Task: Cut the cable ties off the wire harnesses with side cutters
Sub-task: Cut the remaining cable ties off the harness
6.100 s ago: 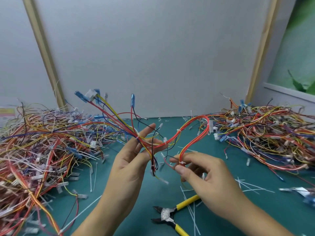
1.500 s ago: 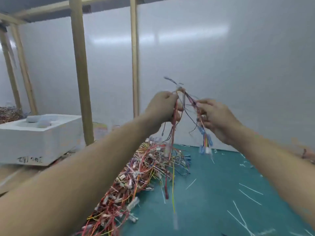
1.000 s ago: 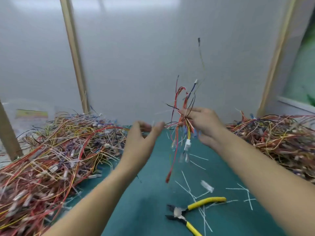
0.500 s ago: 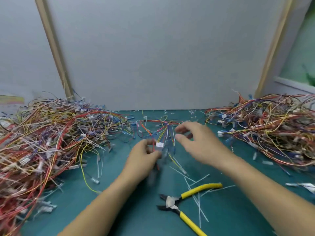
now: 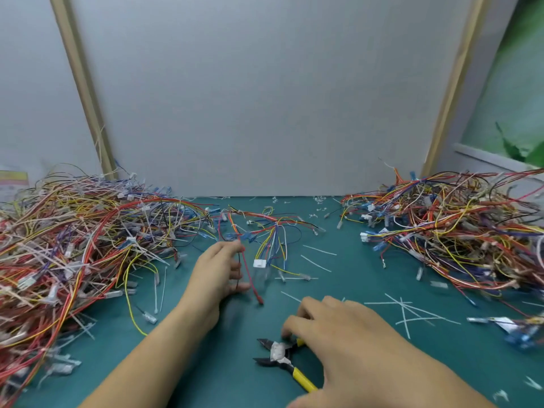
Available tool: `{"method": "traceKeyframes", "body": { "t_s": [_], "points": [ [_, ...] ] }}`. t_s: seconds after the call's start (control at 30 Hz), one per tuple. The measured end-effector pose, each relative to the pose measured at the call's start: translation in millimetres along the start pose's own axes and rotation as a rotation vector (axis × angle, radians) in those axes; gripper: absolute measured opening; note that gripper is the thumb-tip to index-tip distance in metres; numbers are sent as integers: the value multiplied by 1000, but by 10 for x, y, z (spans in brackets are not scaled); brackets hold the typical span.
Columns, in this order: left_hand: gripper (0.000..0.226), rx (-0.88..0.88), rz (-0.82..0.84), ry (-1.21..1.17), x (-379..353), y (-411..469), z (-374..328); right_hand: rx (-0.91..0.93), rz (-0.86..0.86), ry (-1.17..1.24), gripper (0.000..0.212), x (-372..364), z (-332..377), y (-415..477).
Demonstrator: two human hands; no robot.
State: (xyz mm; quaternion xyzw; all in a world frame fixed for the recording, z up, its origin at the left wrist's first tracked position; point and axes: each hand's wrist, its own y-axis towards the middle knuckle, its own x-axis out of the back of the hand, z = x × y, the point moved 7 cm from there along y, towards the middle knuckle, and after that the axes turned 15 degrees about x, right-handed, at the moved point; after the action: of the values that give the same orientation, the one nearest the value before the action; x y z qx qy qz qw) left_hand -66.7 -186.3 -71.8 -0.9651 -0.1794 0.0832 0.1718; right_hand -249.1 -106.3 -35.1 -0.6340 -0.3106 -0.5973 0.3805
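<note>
A loose wire harness [image 5: 270, 231] with a white connector lies on the green mat [image 5: 347, 272] at the middle. My left hand [image 5: 217, 272] rests at its left side, fingers relaxed, with a red wire [image 5: 250, 278] running past the fingertips. Yellow-handled side cutters [image 5: 278, 353] lie on the mat near the front, jaws pointing left. My right hand [image 5: 338, 337] is down on them, fingers curled over the upper handle, which it hides. The lower handle [image 5: 303, 381] sticks out under the hand.
A big heap of harnesses [image 5: 73, 245] fills the left side and another heap [image 5: 456, 231] the right. Cut white cable ties [image 5: 406, 313] are scattered over the mat. A grey wall panel with wooden battens stands right behind.
The harness, held up in the air a second ago, now lies on the mat. My right hand has let it go and dropped onto the side cutters. My left hand stayed by the wires.
</note>
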Motion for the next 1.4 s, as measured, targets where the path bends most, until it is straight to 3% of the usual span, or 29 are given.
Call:
{"method": "traceKeyframes", "body": {
  "t_s": [0.13, 0.3, 0.4, 0.47, 0.6, 0.73, 1.0, 1.17, 1.27, 1.4],
  "points": [
    [29, -51, -29, -24, 39, 40, -10, 5, 25, -64, 51, -20, 7, 7],
    [12, 14, 89, -327, 8, 110, 31, 2, 47, -84, 30, -37, -15, 88],
    [6, 53, 119, -314, -15, 109, 40, 12, -21, -154, 23, -20, 23, 116],
    [5, 75, 117, -288, -17, 111, 51, -40, -9, -193, 7, -26, 5, 87],
    [7, 29, 99, -223, 0, 75, 10, -25, 10, -194, 23, -97, -3, 101],
    [11, -29, 58, -155, 50, 31, -29, 24, -79, -100, 35, -51, -52, 162],
    [18, -52, 194, -241, -8, -79, -145, 34, 92, -102, 60, -81, -158, 75],
    [25, -89, 286, -297, -50, -159, -205, 82, -3, -133, 48, 13, -70, 91],
    [31, -144, 284, -237, -52, -202, -245, 96, -108, 15, 41, 89, -69, 76],
    [36, -217, 276, -149, -85, -266, -292, 58, -404, 608, 19, 282, -238, -53]
  ]
}}
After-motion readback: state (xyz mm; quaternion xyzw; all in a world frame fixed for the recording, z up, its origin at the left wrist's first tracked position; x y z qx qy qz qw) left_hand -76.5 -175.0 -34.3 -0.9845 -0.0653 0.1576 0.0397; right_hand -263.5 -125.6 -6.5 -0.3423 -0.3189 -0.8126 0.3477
